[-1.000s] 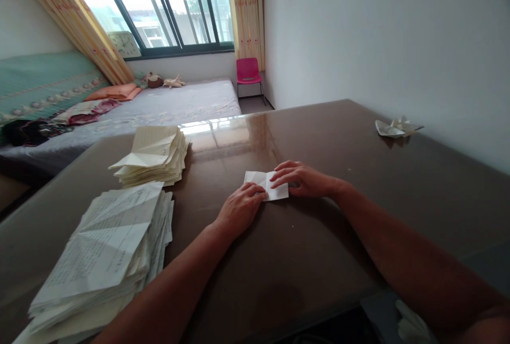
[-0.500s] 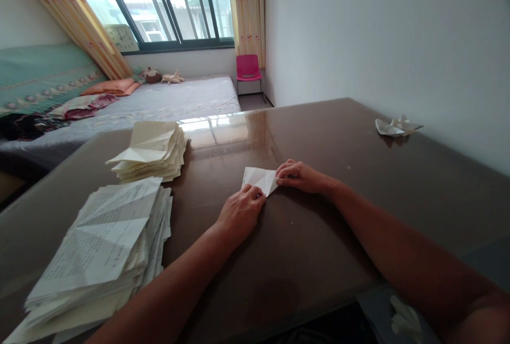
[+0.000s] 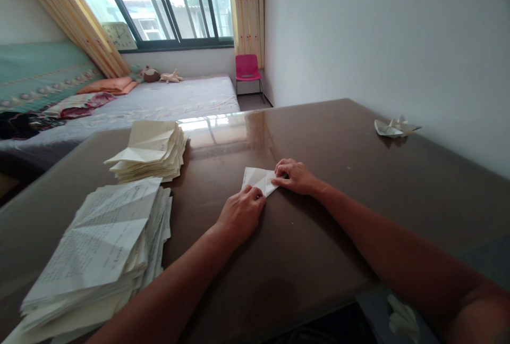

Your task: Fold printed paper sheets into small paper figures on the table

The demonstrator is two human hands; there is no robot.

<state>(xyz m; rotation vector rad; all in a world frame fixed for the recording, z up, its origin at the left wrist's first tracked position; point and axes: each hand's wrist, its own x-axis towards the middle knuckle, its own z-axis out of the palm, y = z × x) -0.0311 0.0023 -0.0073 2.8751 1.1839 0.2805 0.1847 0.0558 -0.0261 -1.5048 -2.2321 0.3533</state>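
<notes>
A small folded piece of white paper (image 3: 257, 179) lies on the dark brown table (image 3: 319, 248) in front of me. My left hand (image 3: 241, 211) rests on the table with curled fingers pressing the paper's near edge. My right hand (image 3: 295, 175) has its fingers bent and pressed down on the paper's right corner, where a flap is folded in.
Two stacks of creased printed sheets stand at the left: a near stack (image 3: 99, 248) and a far stack (image 3: 151, 150). Folded paper shapes (image 3: 394, 127) sit at the table's far right by the wall. Beyond the table are a bed (image 3: 159, 102) and a pink chair (image 3: 247, 70).
The paper's right side has been folded in, so the rectangle now shows a slanted right edge. My right hand has drawn its fingers together on that corner; my left hand barely moved.
</notes>
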